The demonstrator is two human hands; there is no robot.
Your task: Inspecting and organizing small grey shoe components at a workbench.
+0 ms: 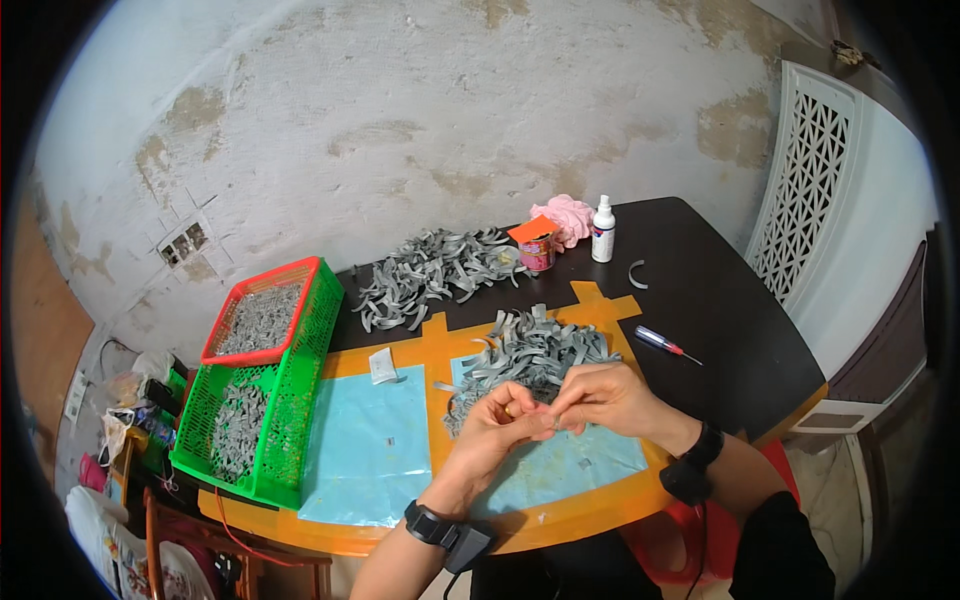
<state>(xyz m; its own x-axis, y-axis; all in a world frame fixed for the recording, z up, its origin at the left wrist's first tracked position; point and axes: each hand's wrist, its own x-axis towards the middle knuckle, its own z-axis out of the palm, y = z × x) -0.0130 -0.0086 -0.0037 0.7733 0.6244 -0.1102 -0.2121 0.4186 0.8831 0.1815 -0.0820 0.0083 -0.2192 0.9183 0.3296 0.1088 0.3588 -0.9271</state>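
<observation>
"What's at the left of the frame?"

"A green basket [300, 420] holding small grey pieces [238, 430], with a red basket [240, 357], also filled, at its upper end."

"Next?"

"A white packet [382, 366] left of centre on the table [725, 280], then a far heap of grey strips [430, 275] above it."

"And the left hand [497, 415]?"

"Lower centre, its grip pinched at the fingertips on a small piece [561, 427], too small to identify. Just beyond lies the nearer heap of grey strips [535, 350], mid-frame."

"The right hand [605, 395]?"

"Right of centre, thumb and finger pinching that same piece, fingertips beside the left's."

"Furthest right?"

"A white bottle [603, 230], upper right of centre, then a screwdriver [660, 342] below it."
</observation>
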